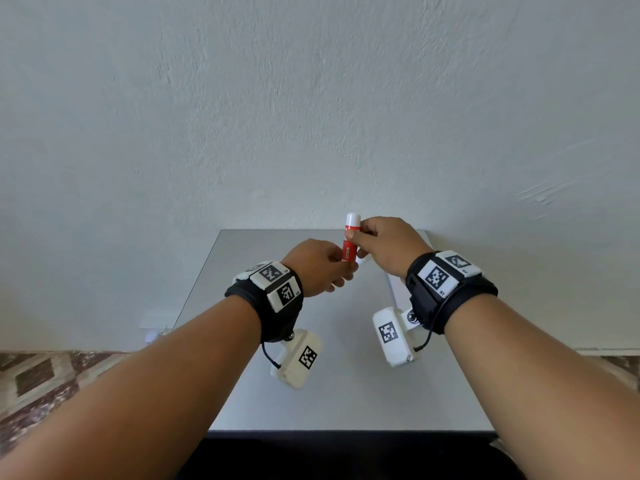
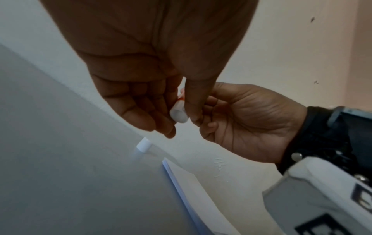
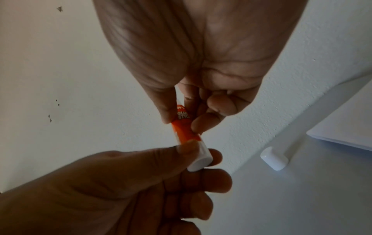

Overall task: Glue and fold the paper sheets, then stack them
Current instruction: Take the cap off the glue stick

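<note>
both hands hold one red glue stick upright in the air above the far part of a grey table, close to a white wall. the left hand has its thumb and fingertips curled round the white twist base at the bottom of the stick, seen clearly from the right wrist camera. the right hand pinches the red body higher up between thumb and curled fingers. the stick's white top end rises above the right hand's fingers. a loose white cap lies on its side on the table near the wall, apart from both hands. a stack of white paper sheets lies flat on the table to the right, just beyond the cap and partly under the right wrist in the head view. both wrists wear black straps with white marker blocks.
</note>
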